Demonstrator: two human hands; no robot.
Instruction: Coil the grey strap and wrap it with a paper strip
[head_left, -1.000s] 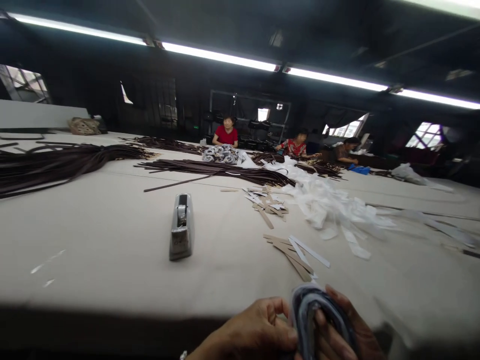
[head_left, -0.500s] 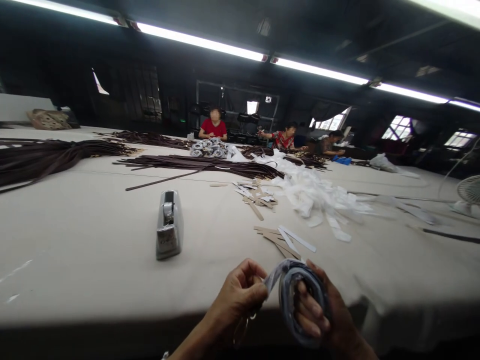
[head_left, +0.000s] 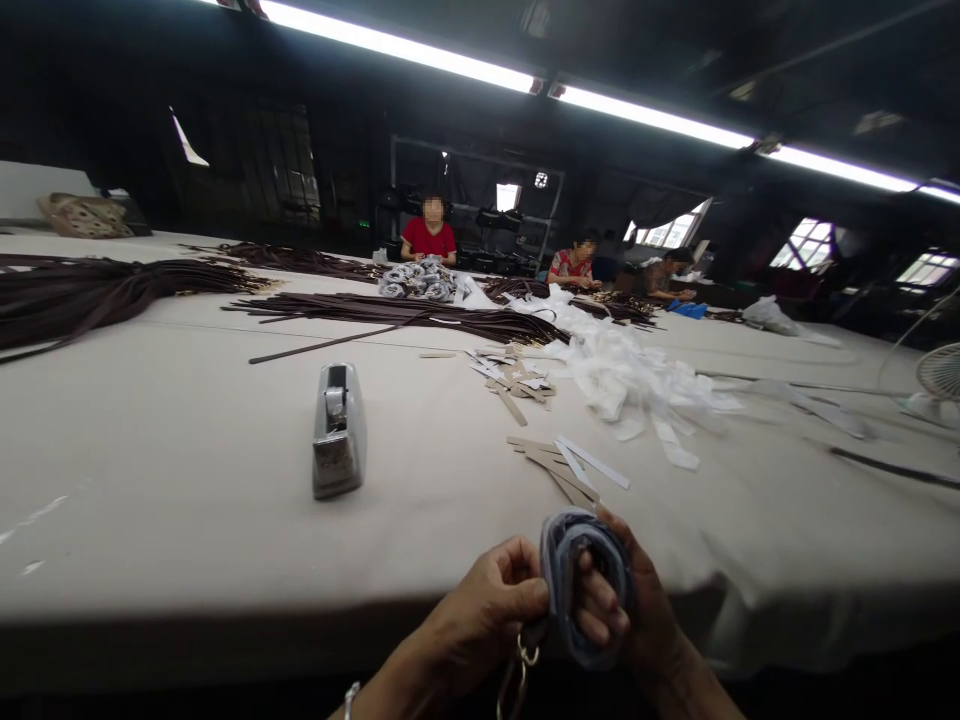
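Note:
A strap rolled into a coil and wrapped in clear plastic [head_left: 553, 560] is between my hands at the table's near edge. My right hand [head_left: 649, 610] grips it from the right, with fingers inside the coil's hollow. At the coil's left side, my left hand [head_left: 499, 600] pinches the strap's outer end between thumb and fingers. A metal clasp [head_left: 529, 652] dangles below my left hand. Ahead on the table stands a grey tape dispenser [head_left: 339, 435], apart from both hands. Beyond the coil lie loose card strips [head_left: 559, 470] in brown and white.
Dark straps [head_left: 405, 318] lie in bundles across the table [head_left: 187, 430]. Crumpled white wrapping [head_left: 622, 370] is heaped right of the middle. Several wrapped coils [head_left: 420, 280] are piled near a person in red [head_left: 429, 238]. A fan [head_left: 939, 375] stands at the right edge.
The strap's free end, stretched leftward before, now lies against the coil. My left hand has come closer to my right hand, and the metal clasp shows more clearly below.

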